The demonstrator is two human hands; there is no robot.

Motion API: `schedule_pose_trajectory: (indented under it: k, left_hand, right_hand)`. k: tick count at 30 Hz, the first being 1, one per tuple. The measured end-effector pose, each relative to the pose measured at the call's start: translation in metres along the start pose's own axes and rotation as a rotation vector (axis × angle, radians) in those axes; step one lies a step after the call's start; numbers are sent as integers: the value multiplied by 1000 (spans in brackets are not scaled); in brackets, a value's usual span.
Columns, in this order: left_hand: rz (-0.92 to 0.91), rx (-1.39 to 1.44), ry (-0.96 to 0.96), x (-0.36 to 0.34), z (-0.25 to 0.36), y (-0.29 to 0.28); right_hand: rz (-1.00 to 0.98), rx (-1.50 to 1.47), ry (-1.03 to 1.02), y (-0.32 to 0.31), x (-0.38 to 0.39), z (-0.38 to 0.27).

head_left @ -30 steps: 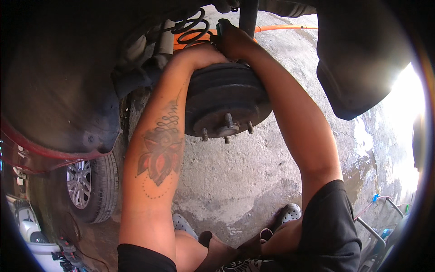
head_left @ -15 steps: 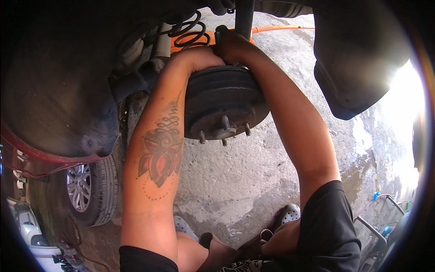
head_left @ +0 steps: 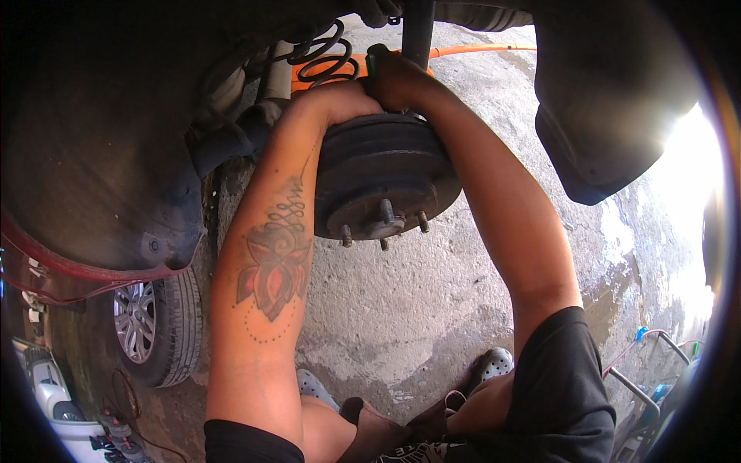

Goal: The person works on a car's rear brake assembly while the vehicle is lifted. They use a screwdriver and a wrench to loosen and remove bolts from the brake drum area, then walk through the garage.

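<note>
A dark brake drum (head_left: 378, 170) with several wheel studs hangs under the car, between my forearms. My left hand (head_left: 351, 100) reaches over its top edge, wrist bent, with its fingers hidden behind the drum and my other hand. Close against it, my right hand (head_left: 397, 83) is closed round a tool with a dark and green handle (head_left: 375, 60), whose upper end sticks out above the fist. The tool's kind and its lower end cannot be made out. A black coil spring (head_left: 333, 68) is just left of the hands, and a shock absorber (head_left: 417, 35) stands behind them.
The wheel-arch liner (head_left: 100, 154) and red body edge (head_left: 93, 287) curve round the left. A dark mudflap (head_left: 594, 154) hangs at the right. A wheel with its tyre (head_left: 174, 332) stands lower left. An orange hose or bar (head_left: 482, 48) runs behind the drum over concrete floor (head_left: 386, 309).
Both hands stay at the same place behind the drum's top edge. The view has shifted very slightly.
</note>
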State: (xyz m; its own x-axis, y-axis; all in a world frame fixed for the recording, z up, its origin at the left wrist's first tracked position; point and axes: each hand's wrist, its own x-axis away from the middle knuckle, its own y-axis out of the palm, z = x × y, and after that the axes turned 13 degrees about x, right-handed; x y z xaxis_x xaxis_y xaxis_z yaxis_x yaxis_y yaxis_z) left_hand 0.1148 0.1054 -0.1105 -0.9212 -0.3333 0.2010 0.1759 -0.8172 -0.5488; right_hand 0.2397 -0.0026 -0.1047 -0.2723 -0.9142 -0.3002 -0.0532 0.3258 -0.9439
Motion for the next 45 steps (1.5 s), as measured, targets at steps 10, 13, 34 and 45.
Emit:
schedule_pose_trajectory:
  k: [10, 13, 34, 45]
  left_hand:
    - [33, -86, -5, -4, -4, -2]
    - [65, -35, -77, 1, 0, 1]
    - [48, -104, 37, 1, -3, 4]
    - [-37, 12, 145, -5, -9, 0]
  right_hand:
    - [-108, -20, -52, -7, 2, -4]
    - [-64, -12, -69, -7, 6, -4]
    - [147, 16, -87, -1, 8, -5]
    - [15, -102, -49, 4, 5, 2]
